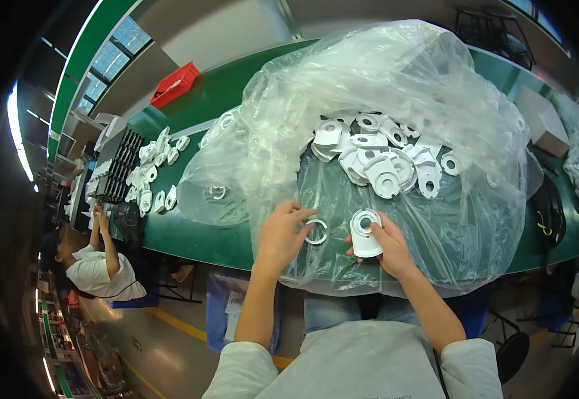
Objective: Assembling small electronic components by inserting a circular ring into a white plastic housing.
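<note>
My left hand [281,234] pinches a thin white plastic ring [325,233] that has a gap in its rim. My right hand [393,247] grips a white plastic housing [368,249], round at its far end with a dark round hole there. Ring and housing are apart, side by side, above a clear plastic bag [332,266] spread over the table's near edge. Beyond both hands, a pile of similar white housings [384,178] lies in the bag's open mouth, some overlapping.
The green table [219,243] bears loose white parts [148,174], stacked black trays [118,166] and a red bin [175,85]. A white box [542,121] stands at right. Below the table is a blue bin [217,312]. A co-worker [106,269] sits at left.
</note>
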A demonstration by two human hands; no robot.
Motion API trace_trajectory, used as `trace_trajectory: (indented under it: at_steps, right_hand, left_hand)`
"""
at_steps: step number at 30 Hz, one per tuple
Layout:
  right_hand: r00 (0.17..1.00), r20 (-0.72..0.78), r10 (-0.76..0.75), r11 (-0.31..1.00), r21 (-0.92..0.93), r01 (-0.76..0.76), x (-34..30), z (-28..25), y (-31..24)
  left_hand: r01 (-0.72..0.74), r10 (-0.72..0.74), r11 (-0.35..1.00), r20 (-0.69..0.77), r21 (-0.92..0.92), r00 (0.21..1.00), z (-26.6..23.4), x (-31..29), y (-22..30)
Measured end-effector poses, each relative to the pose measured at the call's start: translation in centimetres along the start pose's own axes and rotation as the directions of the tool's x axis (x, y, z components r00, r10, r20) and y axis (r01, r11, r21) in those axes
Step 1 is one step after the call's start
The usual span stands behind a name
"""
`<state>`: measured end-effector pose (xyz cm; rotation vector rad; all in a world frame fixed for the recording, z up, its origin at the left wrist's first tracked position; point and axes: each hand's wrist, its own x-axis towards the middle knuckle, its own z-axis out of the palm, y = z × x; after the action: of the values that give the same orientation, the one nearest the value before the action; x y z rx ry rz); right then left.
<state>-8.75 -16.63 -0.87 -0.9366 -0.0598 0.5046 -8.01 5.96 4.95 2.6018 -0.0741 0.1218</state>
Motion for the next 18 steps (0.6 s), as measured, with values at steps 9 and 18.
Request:
trace_trajectory:
  at_steps: [9,18]
  right_hand:
    - [1.0,0.02,-0.009,0.999,0.036,0.009,0.1,0.1,0.1]
    - [0.998,0.05,-0.032,0.995,0.1,0.026,0.2,0.1,0.2]
  left_hand:
    - [-0.039,0.062,0.978,0.11,-0.203,0.992,-2.0,1.1,-1.9]
    - [0.096,-0.089,0.598,0.053,-0.796,0.995,1.9,-0.3,3.8]
